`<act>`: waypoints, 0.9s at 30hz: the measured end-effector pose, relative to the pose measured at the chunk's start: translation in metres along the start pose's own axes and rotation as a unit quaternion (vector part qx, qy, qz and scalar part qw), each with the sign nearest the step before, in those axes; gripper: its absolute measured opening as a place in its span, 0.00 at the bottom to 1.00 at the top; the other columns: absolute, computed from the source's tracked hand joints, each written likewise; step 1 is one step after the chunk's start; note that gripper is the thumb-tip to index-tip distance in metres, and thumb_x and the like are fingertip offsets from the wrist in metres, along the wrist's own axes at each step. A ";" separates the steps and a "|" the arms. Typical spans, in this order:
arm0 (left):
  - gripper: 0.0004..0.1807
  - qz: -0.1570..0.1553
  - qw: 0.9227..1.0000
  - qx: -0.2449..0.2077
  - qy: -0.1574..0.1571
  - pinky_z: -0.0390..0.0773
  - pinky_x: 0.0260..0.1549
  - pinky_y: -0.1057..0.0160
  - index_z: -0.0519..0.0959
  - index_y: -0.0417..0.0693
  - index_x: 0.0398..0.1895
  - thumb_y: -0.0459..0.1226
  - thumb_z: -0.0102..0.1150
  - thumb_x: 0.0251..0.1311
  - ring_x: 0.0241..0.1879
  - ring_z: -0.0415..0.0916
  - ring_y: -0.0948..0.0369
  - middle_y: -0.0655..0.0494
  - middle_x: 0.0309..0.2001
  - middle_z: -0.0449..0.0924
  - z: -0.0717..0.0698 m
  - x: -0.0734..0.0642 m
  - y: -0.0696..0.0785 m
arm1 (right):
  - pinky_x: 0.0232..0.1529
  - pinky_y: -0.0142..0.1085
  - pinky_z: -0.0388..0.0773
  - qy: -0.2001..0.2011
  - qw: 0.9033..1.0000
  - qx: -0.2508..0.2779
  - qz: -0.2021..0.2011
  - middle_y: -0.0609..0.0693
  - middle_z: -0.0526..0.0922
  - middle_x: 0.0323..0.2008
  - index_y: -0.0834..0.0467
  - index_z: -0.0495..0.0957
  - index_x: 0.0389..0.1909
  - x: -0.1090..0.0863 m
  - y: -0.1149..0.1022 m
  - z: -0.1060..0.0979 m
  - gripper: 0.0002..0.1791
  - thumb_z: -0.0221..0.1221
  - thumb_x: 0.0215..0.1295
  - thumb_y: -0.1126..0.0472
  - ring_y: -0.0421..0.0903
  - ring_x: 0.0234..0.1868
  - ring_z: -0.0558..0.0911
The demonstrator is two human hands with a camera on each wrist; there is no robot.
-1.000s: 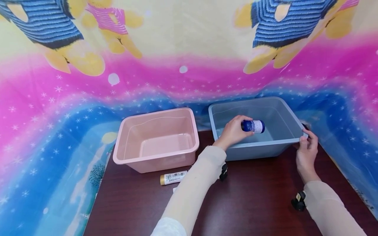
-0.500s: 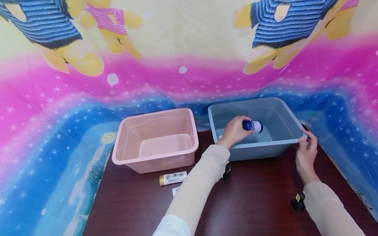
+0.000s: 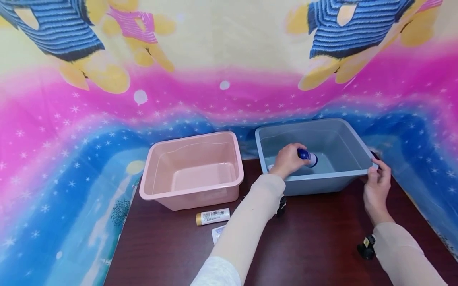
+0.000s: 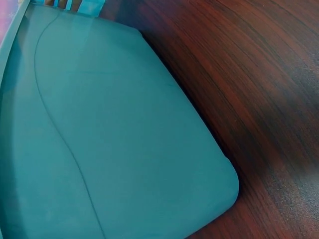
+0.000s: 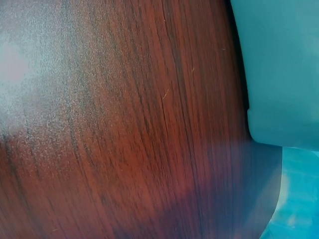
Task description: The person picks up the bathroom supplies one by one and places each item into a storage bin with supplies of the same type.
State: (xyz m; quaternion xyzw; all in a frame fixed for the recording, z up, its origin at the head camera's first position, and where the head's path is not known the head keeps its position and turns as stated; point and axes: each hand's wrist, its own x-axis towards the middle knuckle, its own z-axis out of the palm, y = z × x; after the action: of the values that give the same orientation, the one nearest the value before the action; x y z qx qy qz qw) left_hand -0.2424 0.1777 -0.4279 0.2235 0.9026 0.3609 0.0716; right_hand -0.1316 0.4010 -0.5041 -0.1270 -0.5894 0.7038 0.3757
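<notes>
In the head view my left hand (image 3: 287, 159) reaches over the front rim of the grey-blue bin (image 3: 318, 186). It grips a dark blue bottle (image 3: 309, 157) with a pale label, tilted downward inside the bin. My right hand (image 3: 377, 190) holds the bin's front right corner, thumb and fingers at the rim. A small white thing (image 3: 270, 167) shows beside my left wrist in the bin, mostly hidden. The left wrist view has only the bin's outer wall (image 4: 134, 124) and the table. In the right wrist view, a bin corner (image 5: 284, 74) appears; neither wrist view shows a hand.
A pink bin (image 3: 191, 200) stands left of the grey-blue one. Before it on the dark wooden table (image 3: 315, 238) lie a white tube with a gold cap (image 3: 213, 217) and a white packet (image 3: 217, 233), partly behind my left forearm. A printed cloth (image 3: 222, 99) hangs behind.
My left hand has lowered slightly into the grey-blue bin, and the blue bottle has tipped further downward. More of the white packet shows beside my forearm. My right hand keeps its hold on the rim.
</notes>
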 end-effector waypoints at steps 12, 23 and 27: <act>0.21 -0.011 0.999 -0.034 0.000 0.75 0.49 0.69 0.81 0.61 0.56 0.45 0.71 0.58 0.49 0.75 0.68 0.67 0.53 0.80 0.004 0.003 -0.003 | 0.46 0.26 0.76 -0.002 1.000 0.005 -0.002 0.51 0.74 0.54 0.57 0.71 0.64 0.001 0.001 -0.001 0.18 0.49 0.77 0.62 0.45 0.52 0.75; 0.14 0.005 0.997 -0.083 -0.001 0.76 0.43 0.71 0.82 0.63 0.52 0.42 0.66 0.63 0.50 0.76 0.69 0.71 0.50 0.80 -0.001 -0.003 0.006 | 0.46 0.25 0.76 -0.002 1.000 -0.007 0.007 0.50 0.73 0.54 0.55 0.71 0.64 0.000 0.001 -0.002 0.18 0.49 0.77 0.62 0.45 0.53 0.74; 0.13 0.005 0.996 -0.088 -0.008 0.77 0.42 0.71 0.82 0.63 0.51 0.43 0.65 0.64 0.48 0.76 0.70 0.71 0.50 0.79 -0.004 -0.007 0.008 | 0.46 0.24 0.75 -0.003 1.000 -0.021 0.015 0.49 0.73 0.53 0.55 0.70 0.65 0.001 0.001 -0.003 0.19 0.50 0.76 0.62 0.44 0.52 0.74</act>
State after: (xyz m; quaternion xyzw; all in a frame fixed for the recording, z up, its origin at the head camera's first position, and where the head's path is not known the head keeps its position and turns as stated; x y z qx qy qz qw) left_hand -0.2346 0.1776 -0.4200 0.2239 0.8654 0.4380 0.0959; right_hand -0.1308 0.4034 -0.5058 -0.1419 -0.6034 0.6971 0.3604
